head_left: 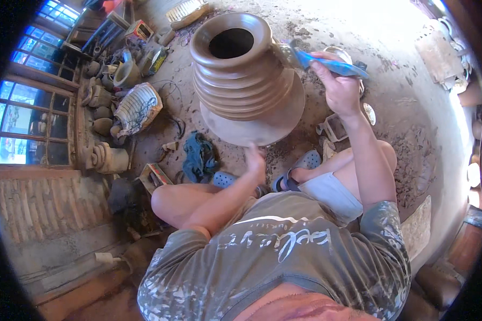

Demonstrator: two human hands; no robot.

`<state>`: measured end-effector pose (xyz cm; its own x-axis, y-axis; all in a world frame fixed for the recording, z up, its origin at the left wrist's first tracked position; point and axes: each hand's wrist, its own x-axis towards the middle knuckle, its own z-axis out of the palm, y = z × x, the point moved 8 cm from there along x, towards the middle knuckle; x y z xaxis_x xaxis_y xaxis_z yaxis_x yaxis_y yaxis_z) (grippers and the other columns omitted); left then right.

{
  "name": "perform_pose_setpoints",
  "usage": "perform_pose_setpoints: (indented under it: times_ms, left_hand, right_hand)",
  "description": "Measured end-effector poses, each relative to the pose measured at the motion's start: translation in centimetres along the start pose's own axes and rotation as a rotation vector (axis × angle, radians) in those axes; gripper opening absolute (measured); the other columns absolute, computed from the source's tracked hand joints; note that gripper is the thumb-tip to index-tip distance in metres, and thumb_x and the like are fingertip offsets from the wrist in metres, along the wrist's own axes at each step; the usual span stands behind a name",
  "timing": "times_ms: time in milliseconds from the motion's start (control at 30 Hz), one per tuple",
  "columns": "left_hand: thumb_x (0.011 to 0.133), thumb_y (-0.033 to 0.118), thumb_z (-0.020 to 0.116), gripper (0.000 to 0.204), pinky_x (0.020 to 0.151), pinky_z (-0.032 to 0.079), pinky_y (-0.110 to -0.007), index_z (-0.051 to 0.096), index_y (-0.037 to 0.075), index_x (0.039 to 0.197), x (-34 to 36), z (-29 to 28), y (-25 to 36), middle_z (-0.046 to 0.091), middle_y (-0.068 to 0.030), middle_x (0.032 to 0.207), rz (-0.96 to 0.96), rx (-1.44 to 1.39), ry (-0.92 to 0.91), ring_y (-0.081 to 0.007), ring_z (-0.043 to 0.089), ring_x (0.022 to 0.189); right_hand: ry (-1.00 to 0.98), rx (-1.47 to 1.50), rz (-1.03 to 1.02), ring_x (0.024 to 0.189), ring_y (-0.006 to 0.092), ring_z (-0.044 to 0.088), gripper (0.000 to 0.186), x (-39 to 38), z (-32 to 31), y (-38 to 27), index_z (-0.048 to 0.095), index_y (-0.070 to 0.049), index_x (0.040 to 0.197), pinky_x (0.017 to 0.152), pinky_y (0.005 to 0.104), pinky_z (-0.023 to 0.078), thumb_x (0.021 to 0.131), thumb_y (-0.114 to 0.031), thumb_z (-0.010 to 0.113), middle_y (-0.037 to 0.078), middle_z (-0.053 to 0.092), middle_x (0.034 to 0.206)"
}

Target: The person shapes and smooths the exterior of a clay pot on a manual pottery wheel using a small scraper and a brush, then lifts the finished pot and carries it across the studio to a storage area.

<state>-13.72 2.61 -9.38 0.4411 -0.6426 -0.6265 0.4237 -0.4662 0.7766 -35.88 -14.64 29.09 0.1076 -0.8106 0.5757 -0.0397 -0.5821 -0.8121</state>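
Observation:
A large brown clay pot (pixel 241 80) with a wide round mouth and ridged sides stands upright on a round wheel disc (pixel 251 130). My right hand (pixel 337 85) is closed around the handle of what looks like a blue-handled brush (pixel 329 64), held beside the pot's right shoulder. The brush's head lies at the pot's side; whether it touches cannot be made out. My left hand (pixel 256 162) is at the near edge of the disc, low in front of the pot. Motion blurs its fingers, and whether they touch the disc is unclear.
A dark teal cloth (pixel 199 156) lies on the floor left of my feet. Further left are a ribbed basket (pixel 137 109), a clay vessel (pixel 110 159) and several pots beneath barred windows (pixel 32 115). An open box (pixel 333 127) stands right of the wheel. Clay scraps litter the floor.

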Motion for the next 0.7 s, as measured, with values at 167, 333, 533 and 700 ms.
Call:
perform_pose_setpoints:
  times_ms: [167, 333, 533, 700]
  left_hand:
    - [0.104, 0.068, 0.039, 0.071, 0.091, 0.046, -0.043, 0.046, 0.009, 0.143, -1.9, 1.6, 1.2, 0.057, -0.0102, 0.117, -0.212, -0.109, -0.157, -0.0228, 0.054, 0.102]
    - [0.105, 0.071, 0.022, 0.085, 0.123, 0.031, -0.049, 0.026, 0.009, 0.163, 5.3, -4.9, 12.4, 0.040, -0.0137, 0.163, 0.070, -0.381, -0.066, -0.0315, 0.040, 0.148]
    - [0.102, 0.074, 0.024, 0.084, 0.119, 0.031, -0.049, 0.024, 0.018, 0.165, -3.6, 4.0, -3.3, 0.035, -0.0101, 0.165, -0.300, 0.065, -0.533, -0.0284, 0.033, 0.150]
    - [0.102, 0.075, 0.027, 0.089, 0.115, 0.038, -0.049, 0.034, 0.008, 0.159, -1.3, 2.1, 5.1, 0.047, -0.0157, 0.156, -0.109, -0.488, -0.310, -0.0320, 0.044, 0.143]
  right_hand:
    - [0.048, -0.091, -0.065, 0.094, 0.0154, 0.069, 0.015, -1.2, 1.5, -0.2, 0.074, 0.001, 0.110, 0.086, 0.0296, 0.056, 0.096, -0.005, 0.073, 0.009, 0.076, 0.104]
    - [0.089, -0.339, -0.202, 0.088, 0.0206, 0.072, 0.016, -2.7, 2.4, -4.2, 0.074, 0.001, 0.107, 0.079, 0.0314, 0.057, 0.092, -0.005, 0.076, 0.013, 0.076, 0.099]
    - [0.090, -0.470, -0.370, 0.089, 0.0320, 0.073, 0.019, -5.2, 5.6, -6.5, 0.072, 0.000, 0.105, 0.078, 0.0374, 0.059, 0.087, -0.001, 0.078, 0.016, 0.074, 0.099]
    - [0.069, -0.565, -0.427, 0.088, 0.0318, 0.072, 0.024, -5.6, 6.1, -6.8, 0.071, -0.002, 0.106, 0.077, 0.0387, 0.058, 0.083, 0.001, 0.079, 0.015, 0.073, 0.099]
